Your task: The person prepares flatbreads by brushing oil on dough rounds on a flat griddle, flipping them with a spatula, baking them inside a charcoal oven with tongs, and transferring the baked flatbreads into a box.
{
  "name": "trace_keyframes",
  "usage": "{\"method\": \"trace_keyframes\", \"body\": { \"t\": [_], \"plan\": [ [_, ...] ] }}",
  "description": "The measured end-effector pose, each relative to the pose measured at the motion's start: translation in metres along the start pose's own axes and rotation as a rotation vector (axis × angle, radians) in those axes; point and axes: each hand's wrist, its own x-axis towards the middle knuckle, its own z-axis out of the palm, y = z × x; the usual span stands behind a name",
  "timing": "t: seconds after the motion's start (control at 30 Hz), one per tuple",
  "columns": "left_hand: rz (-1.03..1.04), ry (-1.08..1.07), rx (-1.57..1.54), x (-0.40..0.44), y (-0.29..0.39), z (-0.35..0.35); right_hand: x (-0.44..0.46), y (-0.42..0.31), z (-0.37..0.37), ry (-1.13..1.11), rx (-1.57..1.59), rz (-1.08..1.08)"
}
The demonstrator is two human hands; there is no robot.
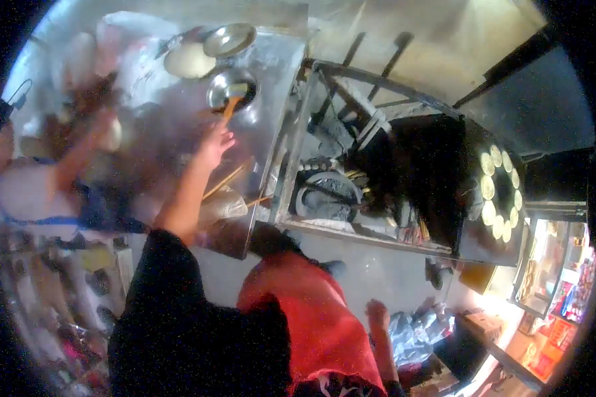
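My left hand (216, 145) reaches over the metal worktable, its fingers closed round the orange handle of a flat brush (230, 109). The pale head of the brush rests in a shiny metal bowl (213, 99); I cannot make out what is in the bowl. Right behind it are a round mound of pale dough (189, 61) and a second metal bowl (230, 40). My right hand (377, 313) hangs low beside the red apron (311, 317), away from the table. Its fingers look curled in, with nothing visible in them.
Beside the table stands an open metal-framed stove with an ash-filled basin (328, 196). Flat dough rounds form a ring on a dark griddle (470, 228) at the right. Thin wooden sticks (224, 182) lie near my left forearm. Another person (30, 192) works at the left.
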Motion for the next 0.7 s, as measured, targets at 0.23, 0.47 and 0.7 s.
{"method": "trace_keyframes", "body": {
  "t": [0.23,0.47,0.7],
  "plan": [
    [0.855,-0.209,1.556,-0.211,-0.016,-0.026,0.014,-0.074,0.043,-0.058,-0.628,-0.190],
    [0.881,-0.258,1.682,-0.235,-0.042,-0.030,0.033,-0.221,0.160,-0.206,-0.658,-0.342],
    [0.166,-0.314,0.291,-0.273,-0.090,0.118,-0.001,-0.314,0.215,-0.365,-0.321,-0.511]
  ]
}}
